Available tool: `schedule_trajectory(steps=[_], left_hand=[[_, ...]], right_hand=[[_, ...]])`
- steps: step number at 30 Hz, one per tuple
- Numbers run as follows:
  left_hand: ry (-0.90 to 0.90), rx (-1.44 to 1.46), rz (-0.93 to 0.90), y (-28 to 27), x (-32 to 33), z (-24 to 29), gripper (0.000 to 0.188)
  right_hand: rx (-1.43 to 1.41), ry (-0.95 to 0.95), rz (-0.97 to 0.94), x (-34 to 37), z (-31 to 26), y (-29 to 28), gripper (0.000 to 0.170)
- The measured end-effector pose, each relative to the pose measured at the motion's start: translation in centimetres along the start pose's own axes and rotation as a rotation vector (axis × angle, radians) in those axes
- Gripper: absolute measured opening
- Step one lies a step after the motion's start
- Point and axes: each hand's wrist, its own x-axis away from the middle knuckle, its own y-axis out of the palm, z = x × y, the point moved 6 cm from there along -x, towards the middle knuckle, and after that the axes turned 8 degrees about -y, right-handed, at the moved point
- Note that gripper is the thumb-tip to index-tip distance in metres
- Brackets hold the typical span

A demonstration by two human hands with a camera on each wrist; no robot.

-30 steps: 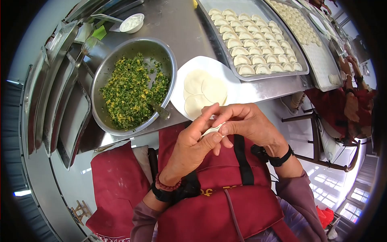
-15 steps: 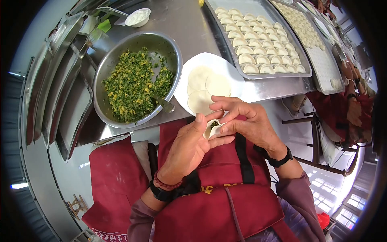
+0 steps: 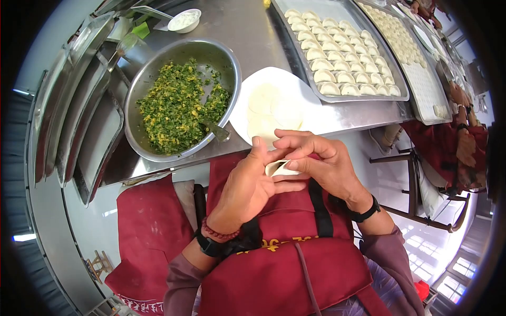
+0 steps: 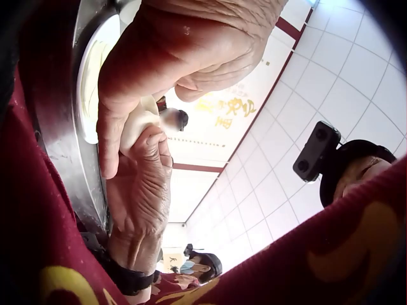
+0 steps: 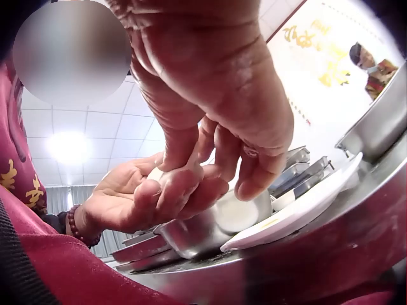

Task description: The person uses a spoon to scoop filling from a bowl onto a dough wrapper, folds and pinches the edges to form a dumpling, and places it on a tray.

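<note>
A partly folded dumpling [image 3: 279,169], its wrapper still gaping at the left end, sits between both hands above the lap in the head view. My left hand [image 3: 246,184] carries it on outstretched fingers, thumb raised away from the dough. From the other side, my right hand [image 3: 331,167] pinches the wrapper's edge between thumb and index finger. The left wrist view shows the pale dough [image 4: 140,126] at the right thumb's tip. Just beyond the hands, a white plate [image 3: 308,97] bears several round wrappers [image 3: 266,100].
A steel bowl [image 3: 235,63] of chopped green and yellow filling [image 3: 179,108] stands left of the plate, a spoon handle [image 3: 219,131] inside. Rows of folded dumplings [image 3: 345,66] lie on a metal tray [image 3: 363,98]. Trays [image 3: 100,142] lean at left; a small white bowl [image 3: 184,22] sits behind.
The wrapper was pressed nearly shut between both hands, then gaped with filling showing; its opening is now narrower. The left thumb has lifted off it. The right hand keeps pinching the edge.
</note>
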Motion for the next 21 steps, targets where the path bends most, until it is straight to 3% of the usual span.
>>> schedule_trajectory(steps=[4, 6, 13, 16, 19, 21], left_hand=[[0.015, 0.332, -0.082, -0.9, -1.4, -1.2, 0.059], [0.010, 0.476, -0.169, -0.9, -1.7, -1.4, 0.054], [0.034, 0.342, -0.103, -1.1, -1.5, -1.5, 0.043], [0.041, 0.246, -0.040, -0.9, -1.2, -1.3, 0.038], [0.059, 0.157, -0.020, -1.4, -1.0, -1.2, 0.034], [0.059, 0.097, 0.001, -1.8, -1.0, -1.2, 0.033]], right_hand=[[0.084, -0.105, 0.036, -0.2, 0.1, 0.6, 0.008], [0.288, -0.155, 0.019, -0.4, -0.3, 0.4, 0.006], [0.439, -0.230, -0.029, -0.6, 0.0, 0.0, 0.010], [0.464, -0.167, -0.065, -0.7, -0.4, 0.1, 0.019], [0.147, 0.045, 0.101, -0.5, 0.5, 0.4, 0.026], [0.165, 0.052, 0.117, -0.3, 0.5, 0.6, 0.029]])
